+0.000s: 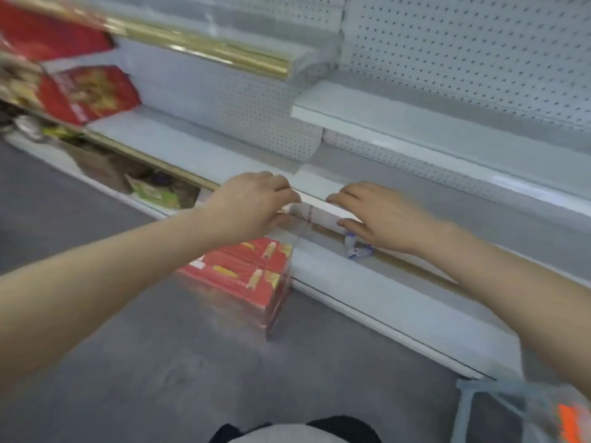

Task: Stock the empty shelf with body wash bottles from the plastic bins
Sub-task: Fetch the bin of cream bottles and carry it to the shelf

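Clear plastic bin (230,318) at 6 o'clock: red boxes (236,276) inside. Second bin (499,407) at 5 o'clock: orange item (572,423), blurred. Bare white shelf (415,123) at 2 o'clock, long axis 10-to-4. Left hand (252,203), right hand (380,215) gripping ends of white box (316,204), centre.

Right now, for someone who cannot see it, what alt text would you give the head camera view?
Two bare hands, left hand and right hand, grip the white front edge of a store shelf. Below, on the grey floor, red boxes sit in a clear bin; the picture is blurred.
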`<state>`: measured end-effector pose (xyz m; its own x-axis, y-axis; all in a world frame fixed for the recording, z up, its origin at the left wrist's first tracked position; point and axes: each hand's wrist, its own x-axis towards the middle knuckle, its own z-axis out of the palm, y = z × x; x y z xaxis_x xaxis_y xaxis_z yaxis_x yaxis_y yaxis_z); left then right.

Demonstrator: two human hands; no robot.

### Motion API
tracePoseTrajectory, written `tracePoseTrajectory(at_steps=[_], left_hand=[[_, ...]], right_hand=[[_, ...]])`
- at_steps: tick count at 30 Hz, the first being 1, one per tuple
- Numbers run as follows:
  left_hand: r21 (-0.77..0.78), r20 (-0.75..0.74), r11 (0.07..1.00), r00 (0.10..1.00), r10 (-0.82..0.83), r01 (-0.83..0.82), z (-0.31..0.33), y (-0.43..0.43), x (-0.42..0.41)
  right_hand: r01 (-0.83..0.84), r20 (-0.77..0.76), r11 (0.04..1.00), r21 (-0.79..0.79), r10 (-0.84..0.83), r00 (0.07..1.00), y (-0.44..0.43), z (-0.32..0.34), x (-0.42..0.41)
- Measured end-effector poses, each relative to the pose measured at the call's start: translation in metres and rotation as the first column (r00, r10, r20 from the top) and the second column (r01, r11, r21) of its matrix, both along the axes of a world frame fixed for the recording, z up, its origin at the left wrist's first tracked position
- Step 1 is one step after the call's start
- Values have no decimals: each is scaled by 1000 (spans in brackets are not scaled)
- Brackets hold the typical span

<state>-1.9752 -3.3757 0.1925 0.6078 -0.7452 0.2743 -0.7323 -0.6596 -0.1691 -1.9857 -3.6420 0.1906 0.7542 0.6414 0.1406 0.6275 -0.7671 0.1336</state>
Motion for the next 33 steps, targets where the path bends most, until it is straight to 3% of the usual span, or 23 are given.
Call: tracePoseTrajectory(at_steps=[8,17,27,33], left_hand=[[-44,16,936,937,349,-348,5,214,-37],[-132,-52,730,740,671,-671,-3,386,-49],[-128,-28,507,515,857,-852,-11,558,38],[-195,-8,356,364,931,-914,-6,665,113]], right_hand=[[-340,26,941,1,340,940,224,-5,59],[-625,37,780,30,624,781,428,-9,125],[-770,27,637,19,770,638,647,-1,265],[-824,50,558,99,824,564,789,8,360]])
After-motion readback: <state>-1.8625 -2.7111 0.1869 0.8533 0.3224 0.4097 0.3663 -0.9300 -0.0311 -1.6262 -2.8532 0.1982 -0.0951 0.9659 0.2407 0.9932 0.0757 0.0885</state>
